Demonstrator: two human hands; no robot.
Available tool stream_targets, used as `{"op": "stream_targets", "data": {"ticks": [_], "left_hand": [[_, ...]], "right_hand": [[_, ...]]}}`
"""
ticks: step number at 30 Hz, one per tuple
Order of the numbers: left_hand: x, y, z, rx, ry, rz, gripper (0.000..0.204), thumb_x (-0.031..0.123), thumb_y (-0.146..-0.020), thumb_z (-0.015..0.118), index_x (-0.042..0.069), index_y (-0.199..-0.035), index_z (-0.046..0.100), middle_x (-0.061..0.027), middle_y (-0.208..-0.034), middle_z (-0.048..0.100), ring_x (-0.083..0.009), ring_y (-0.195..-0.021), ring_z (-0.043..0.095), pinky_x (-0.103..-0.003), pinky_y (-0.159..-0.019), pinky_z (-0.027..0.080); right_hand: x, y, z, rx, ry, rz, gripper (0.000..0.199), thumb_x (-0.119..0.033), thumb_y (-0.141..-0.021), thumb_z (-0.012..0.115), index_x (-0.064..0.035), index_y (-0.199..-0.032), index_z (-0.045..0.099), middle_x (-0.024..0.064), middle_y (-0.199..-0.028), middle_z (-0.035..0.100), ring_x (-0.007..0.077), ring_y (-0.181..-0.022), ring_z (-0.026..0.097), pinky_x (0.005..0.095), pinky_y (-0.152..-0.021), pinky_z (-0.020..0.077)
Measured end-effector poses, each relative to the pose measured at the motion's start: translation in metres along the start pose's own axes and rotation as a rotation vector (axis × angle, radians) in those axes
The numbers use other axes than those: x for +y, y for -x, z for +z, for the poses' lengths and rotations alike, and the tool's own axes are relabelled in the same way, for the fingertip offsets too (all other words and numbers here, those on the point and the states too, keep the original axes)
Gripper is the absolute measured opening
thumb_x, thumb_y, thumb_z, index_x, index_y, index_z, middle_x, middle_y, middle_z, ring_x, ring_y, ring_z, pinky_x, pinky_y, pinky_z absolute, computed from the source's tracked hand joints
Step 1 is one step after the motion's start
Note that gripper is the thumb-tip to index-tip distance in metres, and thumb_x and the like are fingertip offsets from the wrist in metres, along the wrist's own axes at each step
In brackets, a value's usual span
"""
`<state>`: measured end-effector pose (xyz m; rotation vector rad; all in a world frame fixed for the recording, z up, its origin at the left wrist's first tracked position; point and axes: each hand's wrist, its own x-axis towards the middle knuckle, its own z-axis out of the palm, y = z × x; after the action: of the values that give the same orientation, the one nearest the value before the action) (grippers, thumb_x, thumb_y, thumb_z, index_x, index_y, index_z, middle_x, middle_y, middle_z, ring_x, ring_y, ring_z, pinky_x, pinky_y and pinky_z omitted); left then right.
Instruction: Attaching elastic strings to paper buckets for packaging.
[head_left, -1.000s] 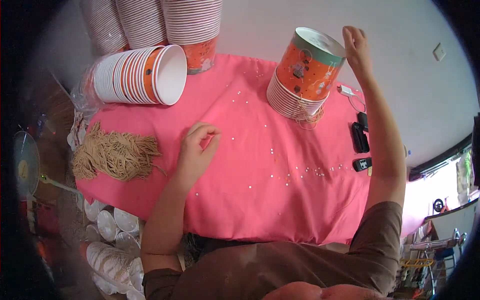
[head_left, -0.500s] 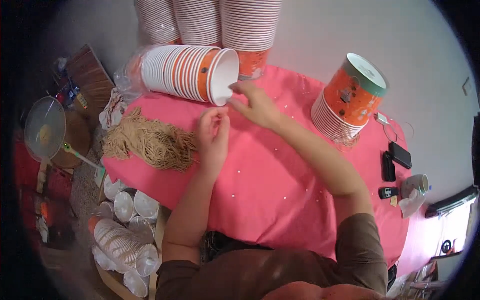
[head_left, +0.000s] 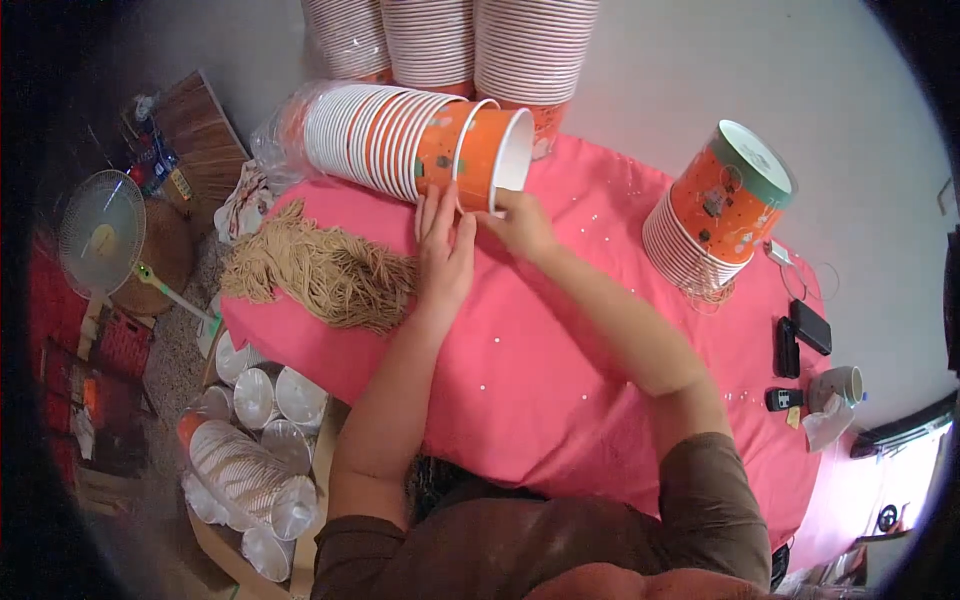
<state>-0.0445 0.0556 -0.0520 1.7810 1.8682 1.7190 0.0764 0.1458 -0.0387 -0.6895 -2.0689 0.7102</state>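
Note:
A nested stack of orange paper buckets (head_left: pixel 370 140) with white rims lies on its side on the pink cloth, its closed end in clear plastic wrap. The endmost bucket (head_left: pixel 488 150) sticks partway out of the stack. My right hand (head_left: pixel 520 225) pinches its rim, thumb outside and fingers inside the mouth. Flat against the lower side of the stack, my left hand (head_left: pixel 446 250) has its fingers stretched out and holds nothing. Beside that wrist lies a heap of thin tan strands (head_left: pixel 320 270).
Tall bucket stacks (head_left: pixel 535 50) stand at the back. An upside-down stack (head_left: pixel 725 205) stands on the right, near black devices (head_left: pixel 787 347) and a mug (head_left: pixel 835 385). At lower left a cardboard box (head_left: pixel 325 465) holds wrapped white cups. A fan (head_left: pixel 103 235) stands beyond the cloth's left edge.
The endmost bucket has slid rightward, partly out of the stack. My right hand has taken hold of its rim. My left hand has moved up and flattened against the stack.

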Motion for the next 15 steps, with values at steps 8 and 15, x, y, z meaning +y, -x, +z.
{"op": "stream_targets", "data": {"ticks": [8,15], "left_hand": [[0.015,0.002,-0.007,0.034,0.114,0.013,0.047,0.024,-0.096,0.053,0.003,-0.137,0.046,-0.0214,-0.148,0.035,-0.0345,-0.137,0.034,-0.040,-0.112,0.029],[0.042,0.018,-0.005,-0.244,0.504,0.182,0.080,0.041,-0.087,0.064,-0.002,-0.145,0.030,-0.0191,-0.148,0.035,-0.0293,-0.137,0.034,-0.040,-0.112,0.029]], "right_hand": [[-0.074,0.063,-0.114,-0.174,0.752,-0.254,0.010,-0.011,-0.076,0.064,-0.0034,-0.078,0.058,0.0144,-0.072,0.061,0.0349,-0.070,0.061,0.0461,-0.065,0.0484],[-0.126,0.094,-0.133,-0.115,0.679,-0.314,0.019,-0.011,-0.073,0.070,-0.0066,-0.087,0.058,0.0103,-0.074,0.061,0.0313,-0.073,0.061,0.0440,-0.068,0.0484]]}}
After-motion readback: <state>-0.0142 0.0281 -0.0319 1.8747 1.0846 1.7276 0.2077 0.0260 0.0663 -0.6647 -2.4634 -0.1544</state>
